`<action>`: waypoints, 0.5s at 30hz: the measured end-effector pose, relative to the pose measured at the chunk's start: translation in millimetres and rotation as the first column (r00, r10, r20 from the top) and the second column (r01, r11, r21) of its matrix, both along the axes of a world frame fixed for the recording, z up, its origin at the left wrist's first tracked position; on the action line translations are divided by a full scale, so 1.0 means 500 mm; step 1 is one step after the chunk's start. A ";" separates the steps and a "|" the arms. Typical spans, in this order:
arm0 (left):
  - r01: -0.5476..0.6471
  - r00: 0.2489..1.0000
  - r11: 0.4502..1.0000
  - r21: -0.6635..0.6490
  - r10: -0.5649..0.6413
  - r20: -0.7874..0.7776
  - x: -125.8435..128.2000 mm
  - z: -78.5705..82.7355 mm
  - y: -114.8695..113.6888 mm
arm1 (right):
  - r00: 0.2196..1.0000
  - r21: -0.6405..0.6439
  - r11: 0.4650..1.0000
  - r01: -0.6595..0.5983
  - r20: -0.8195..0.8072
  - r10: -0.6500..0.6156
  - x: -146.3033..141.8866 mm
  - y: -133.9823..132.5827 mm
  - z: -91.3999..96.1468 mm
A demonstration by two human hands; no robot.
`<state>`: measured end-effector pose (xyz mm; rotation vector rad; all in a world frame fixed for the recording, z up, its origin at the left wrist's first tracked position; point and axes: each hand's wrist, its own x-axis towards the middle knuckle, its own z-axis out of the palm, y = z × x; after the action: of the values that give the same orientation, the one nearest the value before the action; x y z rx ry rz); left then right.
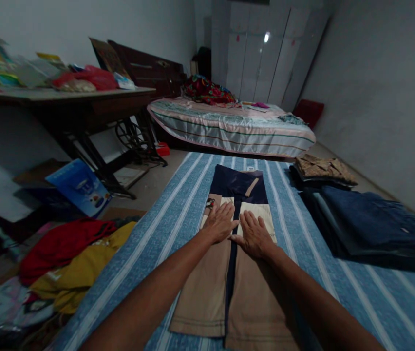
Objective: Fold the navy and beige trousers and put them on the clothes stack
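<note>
A colour-blocked garment (207,287) lies flat and lengthwise on the bed in front of me, navy at the far end, cream in the middle and tan nearest me. A dark strip runs down its centre, and a small dark patch sits on its left side. My left hand (219,223) lies palm down on the cream part, left of the strip, fingers stretched out. Just right of the strip, my right hand (254,234) rests flat on the cloth with fingers spread. The two thumbs nearly meet over the strip. Neither hand grips anything.
Folded jeans (371,219) and a folded brown patterned garment (322,168) are stacked on the striped bedsheet (156,234) at right. Red and yellow clothes (68,258) lie piled at left. Beyond are a sewing-machine table (94,95) and another bed (236,126).
</note>
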<state>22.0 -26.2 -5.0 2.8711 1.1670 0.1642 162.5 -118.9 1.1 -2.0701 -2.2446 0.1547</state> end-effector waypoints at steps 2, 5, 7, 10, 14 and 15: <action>0.018 1.000 1.000 0.017 -0.018 -0.003 -0.002 0.001 -0.009 | 1.000 -0.002 1.000 0.009 -0.010 -0.009 0.001 -0.003 0.000; 0.070 0.997 0.997 0.023 -0.070 -0.023 -0.004 0.001 -0.023 | 0.999 0.004 1.000 0.028 -0.015 -0.028 0.001 -0.008 -0.006; 0.083 0.996 0.997 -0.004 -0.083 -0.039 -0.003 0.000 -0.027 | 0.999 0.022 0.999 0.037 -0.007 -0.037 0.001 -0.010 -0.010; 0.074 0.995 0.996 -0.055 -0.077 -0.056 0.002 0.002 -0.025 | 0.999 0.011 0.999 0.043 0.004 -0.043 0.001 -0.009 -0.011; 0.079 0.995 0.994 -0.069 -0.083 -0.056 0.004 0.013 -0.026 | 0.999 -0.012 0.999 0.050 -0.003 -0.050 -0.001 -0.019 0.000; 0.085 0.995 0.995 -0.059 -0.087 -0.043 0.001 0.017 -0.030 | 0.998 0.002 0.998 0.055 -0.011 -0.055 -0.002 -0.028 0.004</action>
<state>22.5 -41.3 3.5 2.8824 1.0347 0.0624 161.5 -132.8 3.3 -2.1221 -2.1783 0.1590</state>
